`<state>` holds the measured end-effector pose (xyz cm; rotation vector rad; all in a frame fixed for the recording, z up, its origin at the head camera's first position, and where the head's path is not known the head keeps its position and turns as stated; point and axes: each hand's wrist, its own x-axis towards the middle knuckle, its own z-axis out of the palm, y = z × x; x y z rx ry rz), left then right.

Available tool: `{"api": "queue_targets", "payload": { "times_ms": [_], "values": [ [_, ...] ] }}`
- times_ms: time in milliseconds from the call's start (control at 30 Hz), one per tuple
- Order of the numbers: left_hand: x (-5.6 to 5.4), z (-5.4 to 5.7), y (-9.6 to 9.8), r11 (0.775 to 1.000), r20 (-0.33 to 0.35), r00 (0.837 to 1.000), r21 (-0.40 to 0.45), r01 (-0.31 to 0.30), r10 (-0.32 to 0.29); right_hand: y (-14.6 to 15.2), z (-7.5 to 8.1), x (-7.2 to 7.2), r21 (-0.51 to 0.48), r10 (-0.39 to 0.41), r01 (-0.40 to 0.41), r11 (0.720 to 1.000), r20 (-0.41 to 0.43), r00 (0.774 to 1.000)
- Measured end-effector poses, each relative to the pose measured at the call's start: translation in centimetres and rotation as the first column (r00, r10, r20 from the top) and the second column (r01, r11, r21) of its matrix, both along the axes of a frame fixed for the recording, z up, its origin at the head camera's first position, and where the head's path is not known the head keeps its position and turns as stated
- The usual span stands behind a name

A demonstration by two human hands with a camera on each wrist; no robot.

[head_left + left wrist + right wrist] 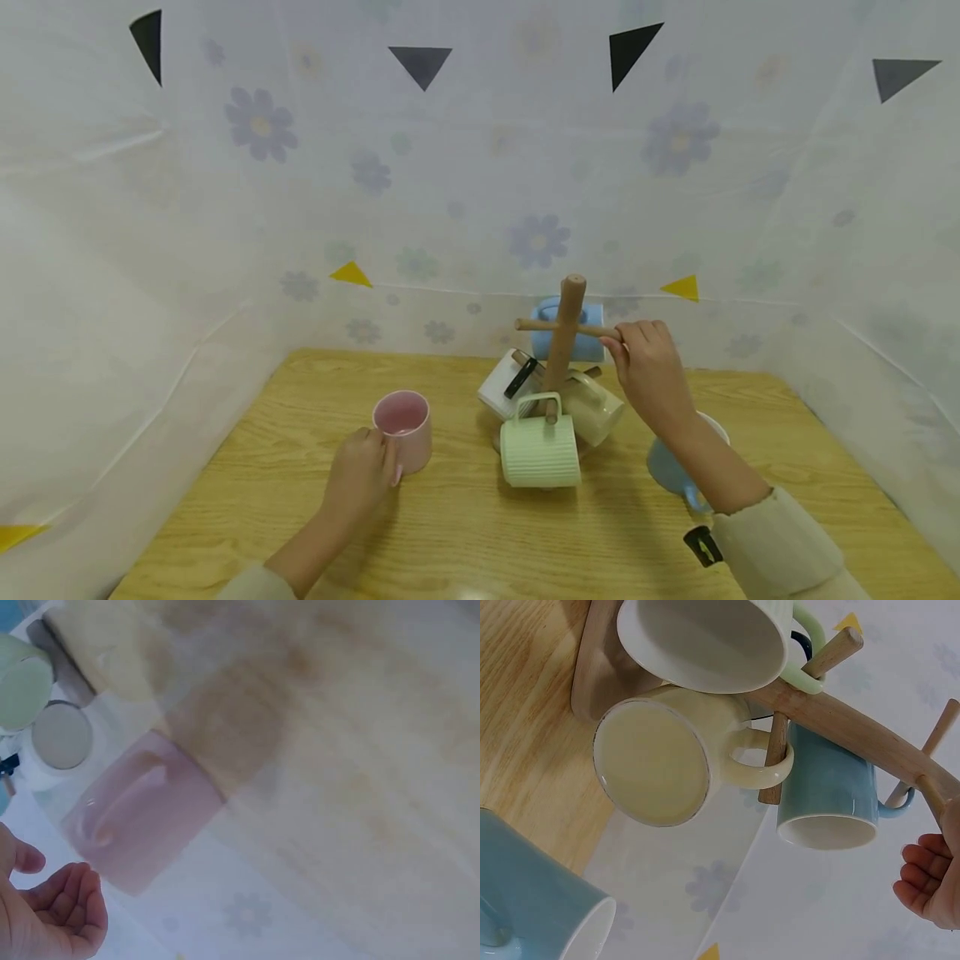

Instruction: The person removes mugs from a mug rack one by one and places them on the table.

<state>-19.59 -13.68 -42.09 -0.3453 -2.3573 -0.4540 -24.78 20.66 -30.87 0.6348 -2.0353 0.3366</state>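
A pink mug (414,442) stands upright on the table, with my left hand (358,471) at its near left side. In the left wrist view, the fingers (79,900) curl loosely beside the rim and the thumb lies apart from them; whether they touch the mug is unclear. My right hand (651,371) pinches the end of an upper peg on a wooden mug tree (562,354). Hanging on the tree are a ribbed green mug (540,454), a cream mug (652,765), a white mug (498,387) with a black handle, and a blue mug (829,791).
Another blue mug (667,462) stands on the table at right, partly hidden by my right forearm. A black clip-like object (702,546) is by the right sleeve. Pale flowered sheeting (465,192) encloses the back and sides of the wooden table (255,492).
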Motion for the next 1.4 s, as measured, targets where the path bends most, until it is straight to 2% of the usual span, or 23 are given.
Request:
{"api": "queue_targets", "payload": {
  "times_ms": [100,200,333,433,533,667,1000,1233,1400],
  "values": [
    [-0.4,1.0,0.9,0.999,-0.139,0.99,-0.04,0.015,-0.021,0.0,0.0,0.0,-0.006,0.001,-0.001,1.0,-0.001,1.0],
    [-0.6,2.1,2.2,0.997,-0.194,0.979,-0.054,0.051,-0.061,0.0,-0.1,-0.1,-0.013,-0.001,0.001,1.0,0.003,1.0],
    [-0.8,3.5,4.0,0.994,-0.177,0.98,-0.076,0.083,-0.096,0.0,-0.2,-0.1,-0.023,0.004,-0.004,1.0,0.007,1.0],
    [-1.0,4.6,5.2,0.993,-0.136,0.987,-0.091,0.075,-0.087,-0.1,-0.2,-0.1,-0.026,0.007,-0.007,1.0,0.004,1.0],
    [-1.4,5.5,6.2,0.993,-0.127,0.99,-0.105,0.055,-0.068,0.0,-0.3,-0.2,-0.029,0.002,-0.002,1.0,-0.001,1.0],
    [-2.2,6.4,7.4,0.993,-0.174,0.981,-0.099,0.065,-0.081,0.0,-0.4,-0.2,-0.042,-0.001,0.001,0.999,-0.005,1.0],
    [-4.0,9.2,9.9,0.987,-0.321,0.935,-0.104,0.121,-0.149,-0.3,-0.4,-0.2,-0.083,0.003,-0.005,0.997,-0.02,1.0],
    [-5.3,10.3,11.7,0.988,-0.313,0.939,-0.114,0.108,-0.139,-0.4,-0.4,0.0,-0.103,0.003,-0.006,0.995,-0.027,1.0],
    [-6.2,10.9,12.9,0.988,-0.338,0.93,-0.099,0.115,-0.142,-0.4,-0.3,0.0,-0.102,0.002,-0.005,0.995,-0.027,1.0]
  ]
}}
